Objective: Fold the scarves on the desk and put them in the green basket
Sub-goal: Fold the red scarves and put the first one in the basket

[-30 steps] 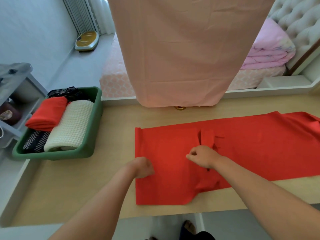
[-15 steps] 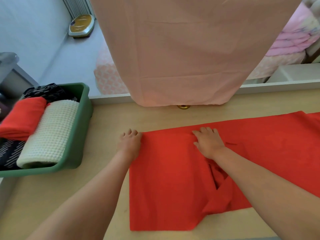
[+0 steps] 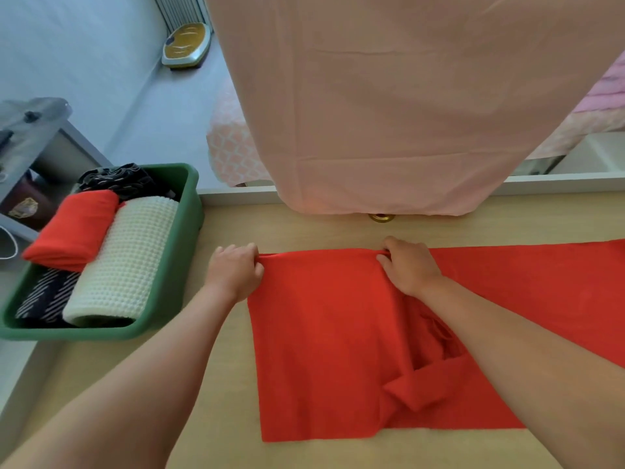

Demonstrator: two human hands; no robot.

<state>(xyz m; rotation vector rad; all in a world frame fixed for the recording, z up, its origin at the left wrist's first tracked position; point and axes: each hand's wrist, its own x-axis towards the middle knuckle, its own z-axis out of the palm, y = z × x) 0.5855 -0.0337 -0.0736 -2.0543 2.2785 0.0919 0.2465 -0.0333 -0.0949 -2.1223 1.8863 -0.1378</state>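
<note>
A long red scarf (image 3: 324, 333) lies flat across the wooden desk (image 3: 223, 418) and runs off the right edge of view. My left hand (image 3: 235, 270) pinches its far left corner. My right hand (image 3: 409, 265) pinches the far edge about a forearm's length to the right. A crumpled fold sits in the cloth under my right forearm. At the desk's left end stands the green basket (image 3: 182, 252), holding a folded red scarf (image 3: 72, 228), a rolled cream knitted one (image 3: 125, 262), a black patterned one and a striped dark one.
A large pink cloth (image 3: 406, 106) hangs over the far side of the desk, its hem just beyond my hands. A small brass fitting (image 3: 381, 217) sits below that hem. A grey shelf unit (image 3: 37, 147) stands left of the basket. A bed lies beyond.
Both hands went from the scarf's middle to its far edge, lay flat there half a second ago, and now have their fingers curled, pinching that edge.
</note>
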